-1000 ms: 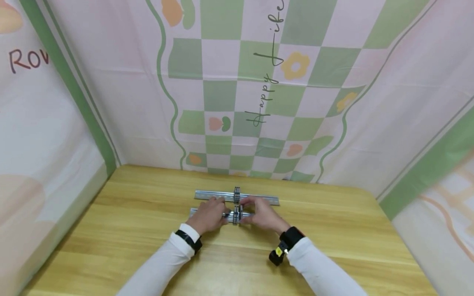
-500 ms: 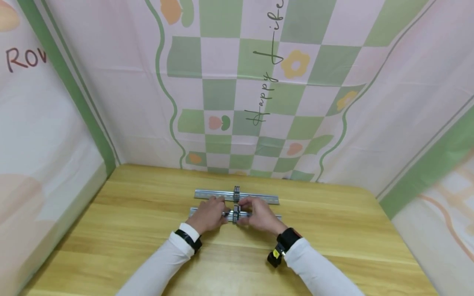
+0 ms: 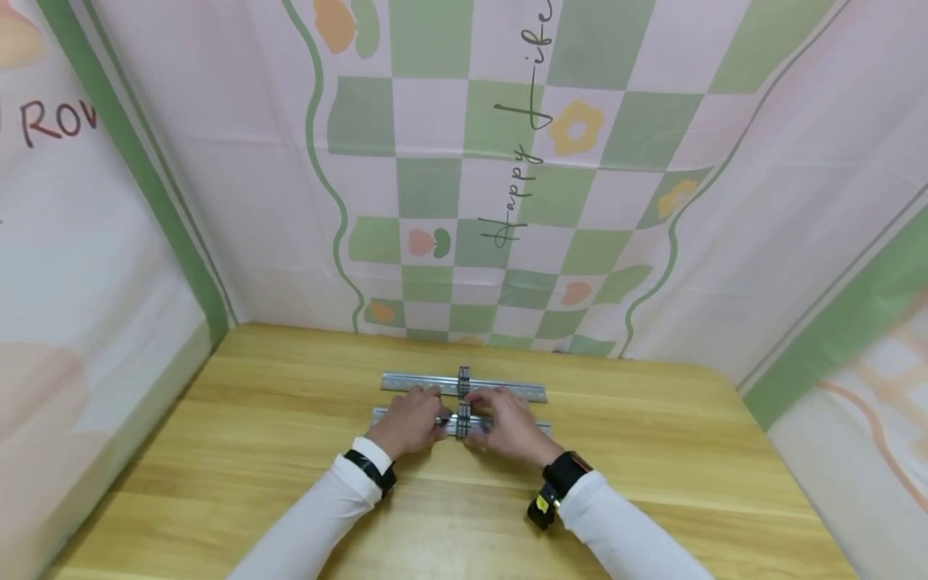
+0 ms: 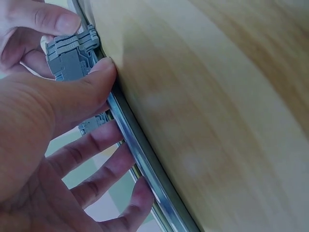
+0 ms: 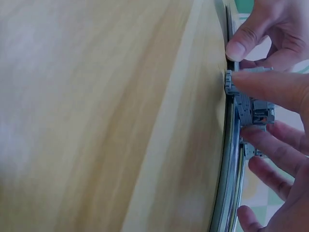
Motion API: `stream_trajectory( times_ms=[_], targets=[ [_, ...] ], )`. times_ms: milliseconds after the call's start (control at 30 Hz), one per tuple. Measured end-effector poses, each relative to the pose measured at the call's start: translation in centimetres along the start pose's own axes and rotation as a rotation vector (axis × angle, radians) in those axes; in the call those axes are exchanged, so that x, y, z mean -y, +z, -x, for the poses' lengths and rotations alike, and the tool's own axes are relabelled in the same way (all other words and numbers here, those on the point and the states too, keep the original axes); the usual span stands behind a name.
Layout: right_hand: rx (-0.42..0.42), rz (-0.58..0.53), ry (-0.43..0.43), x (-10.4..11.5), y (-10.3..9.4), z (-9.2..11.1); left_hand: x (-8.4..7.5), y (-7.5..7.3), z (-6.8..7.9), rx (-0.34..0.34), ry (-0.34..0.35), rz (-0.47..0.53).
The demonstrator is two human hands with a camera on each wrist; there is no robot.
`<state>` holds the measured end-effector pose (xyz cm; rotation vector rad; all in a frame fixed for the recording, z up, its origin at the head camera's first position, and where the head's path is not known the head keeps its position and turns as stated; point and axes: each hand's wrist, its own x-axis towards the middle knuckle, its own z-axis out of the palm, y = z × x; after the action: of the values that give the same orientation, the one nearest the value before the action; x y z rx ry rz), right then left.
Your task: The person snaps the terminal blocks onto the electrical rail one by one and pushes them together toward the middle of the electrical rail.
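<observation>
Two metal DIN rails lie side by side on the wooden table. Across the middle of the near rail (image 3: 543, 428) stands a small stack of grey terminal blocks (image 3: 464, 420). Just left of the stack, my left hand (image 3: 409, 422) grips this rail, its thumb on the front edge. From the right, my right hand (image 3: 513, 427) pinches the terminal blocks between thumb and fingers; the right wrist view shows its thumb over the front end of the stack (image 5: 246, 106). My palms and fingers hide parts of the near rail.
Behind sits the far rail (image 3: 416, 383), carrying its own group of grey terminal blocks (image 3: 464, 381) at mid-length. A printed cloth curtain (image 3: 428, 185) hangs along the table's back edge, with more cloth at both sides. The wooden tabletop (image 3: 652, 451) extends around the rails.
My right hand has slid a terminal block leftward along the near rail, closing the small gap to the others. The left hand has stayed in place.
</observation>
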<state>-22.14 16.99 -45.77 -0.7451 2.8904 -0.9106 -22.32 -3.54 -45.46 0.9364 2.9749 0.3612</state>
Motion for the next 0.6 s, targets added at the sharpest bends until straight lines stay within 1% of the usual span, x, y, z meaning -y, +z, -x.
stream_trajectory(
  times_ms=[100,200,400,600],
  targets=[
    [0.017,0.01,0.008,-0.3,-0.2,0.2,0.0,-0.1,0.0,0.003,-0.006,0.023],
    [0.02,0.038,0.007,-0.6,-0.3,0.3,-0.1,-0.2,0.0,0.009,-0.027,0.057],
    [0.01,0.098,-0.034,-0.9,-0.2,0.1,-0.6,-0.2,-0.2,0.002,-0.054,0.098],
    [0.011,0.131,-0.06,-0.9,-0.2,-0.1,-1.2,0.0,-0.8,-0.022,-0.084,0.105]
  ],
)
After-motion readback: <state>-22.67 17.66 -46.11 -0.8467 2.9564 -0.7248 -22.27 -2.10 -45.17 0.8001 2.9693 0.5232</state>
